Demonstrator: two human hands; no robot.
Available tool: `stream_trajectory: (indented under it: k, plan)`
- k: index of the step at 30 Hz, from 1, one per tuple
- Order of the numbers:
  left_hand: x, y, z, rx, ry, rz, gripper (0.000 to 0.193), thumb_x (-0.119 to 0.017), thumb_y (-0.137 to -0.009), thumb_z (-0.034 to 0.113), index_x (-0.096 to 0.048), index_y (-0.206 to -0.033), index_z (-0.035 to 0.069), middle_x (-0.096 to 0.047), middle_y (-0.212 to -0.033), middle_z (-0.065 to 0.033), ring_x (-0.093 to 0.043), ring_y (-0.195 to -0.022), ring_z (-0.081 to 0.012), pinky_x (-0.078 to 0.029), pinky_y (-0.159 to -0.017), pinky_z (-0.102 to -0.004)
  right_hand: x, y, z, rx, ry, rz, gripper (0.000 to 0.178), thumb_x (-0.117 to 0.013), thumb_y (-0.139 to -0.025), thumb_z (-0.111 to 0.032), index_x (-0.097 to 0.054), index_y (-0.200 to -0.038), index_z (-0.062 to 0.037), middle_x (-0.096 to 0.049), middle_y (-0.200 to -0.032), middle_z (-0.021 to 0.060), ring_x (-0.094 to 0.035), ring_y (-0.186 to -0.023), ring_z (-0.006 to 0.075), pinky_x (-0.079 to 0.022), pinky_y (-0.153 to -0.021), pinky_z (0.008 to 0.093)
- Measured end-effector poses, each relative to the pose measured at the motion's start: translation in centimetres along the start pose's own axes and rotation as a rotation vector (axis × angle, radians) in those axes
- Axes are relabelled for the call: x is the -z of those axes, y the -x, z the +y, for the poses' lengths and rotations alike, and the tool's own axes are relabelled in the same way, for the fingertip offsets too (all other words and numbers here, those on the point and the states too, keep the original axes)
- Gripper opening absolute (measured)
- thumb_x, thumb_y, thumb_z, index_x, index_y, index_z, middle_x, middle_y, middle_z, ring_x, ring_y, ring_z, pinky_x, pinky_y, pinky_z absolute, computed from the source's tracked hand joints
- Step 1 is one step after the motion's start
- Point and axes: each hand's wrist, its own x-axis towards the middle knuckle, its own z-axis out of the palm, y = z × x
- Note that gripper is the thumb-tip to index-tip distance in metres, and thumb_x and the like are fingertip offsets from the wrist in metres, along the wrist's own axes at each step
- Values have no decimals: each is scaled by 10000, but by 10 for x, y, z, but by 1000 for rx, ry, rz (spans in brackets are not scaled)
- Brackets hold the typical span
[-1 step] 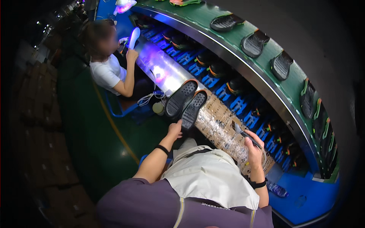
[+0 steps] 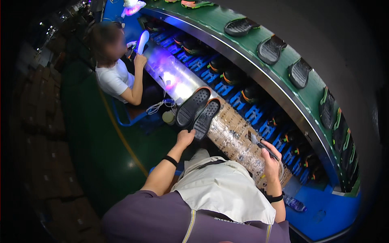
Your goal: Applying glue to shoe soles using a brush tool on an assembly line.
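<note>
My left hand (image 2: 185, 138) pinches the near end of a black shoe sole (image 2: 206, 118) with an orange edge and small round holes. A matching sole (image 2: 193, 107) lies beside it, to the left, on the workbench. Off to the right, my right hand (image 2: 271, 162) grips a black-handled brush (image 2: 261, 143) with a pale, flat tip. Its tip points up and left, over the plastic-wrapped cardboard (image 2: 231, 135) that covers the bench; whether it touches that surface I cannot tell. A thin cord or tube (image 2: 281, 167) shows next to my right wrist.
Behind the bench, a curved green conveyor (image 2: 283, 75) carries several black soles. Blue racks (image 2: 208, 75) with dark shoe parts stand below it. To the left, a seated co-worker (image 2: 117, 77) holds a white sole-shaped piece (image 2: 142, 41). A cup (image 2: 168, 117) and a plastic bottle (image 2: 296, 203) are nearby.
My left hand has shifted slightly up and to the left on the sole's near end. The soles and my right hand with the brush stay almost where they were.
</note>
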Motion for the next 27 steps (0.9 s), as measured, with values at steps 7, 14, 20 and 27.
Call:
stream_trajectory:
  k: [7, 14, 20, 27]
  plan:
    - [201, -49, 253, -1008, 55, 407, 298, -683, -942, 267, -702, -1057, -8, -694, -938, -296, -698, -941, -480, -563, -799, -503, 6, -24, -4, -29, 33, 130, 314, -699, -987, -175, -746, -1252, -14, -679, -949, -3, -578, -828, 93, -484, -768, 257]
    - [296, -235, 452, -1225, -563, 667, 351, -749, -887, 323, -770, -1145, 87, -775, -1070, -164, -744, -1032, -376, -595, -875, -468, 10, -37, -5, -78, 38, 298, 350, -727, -966, -175, -742, -1276, -11, -710, -953, 18, -625, -828, 97, -519, -781, 255]
    - [362, -297, 468, -1126, -691, 431, 359, -741, -893, 343, -770, -1145, 90, -777, -1076, -162, -745, -1036, -371, -596, -875, -465, 10, -40, 4, -183, 158, 348, 346, -710, -960, -206, -752, -1235, -2, -694, -910, 21, -607, -814, 112, -502, -765, 278]
    - [357, -302, 481, -1146, -679, 394, 369, -732, -899, 366, -771, -1145, 93, -779, -1083, -159, -746, -1041, -365, -598, -875, -462, 10, -47, 44, -123, 130, 398, 346, -732, -931, -164, -753, -1223, 20, -728, -956, 48, -609, -797, 117, -500, -755, 276]
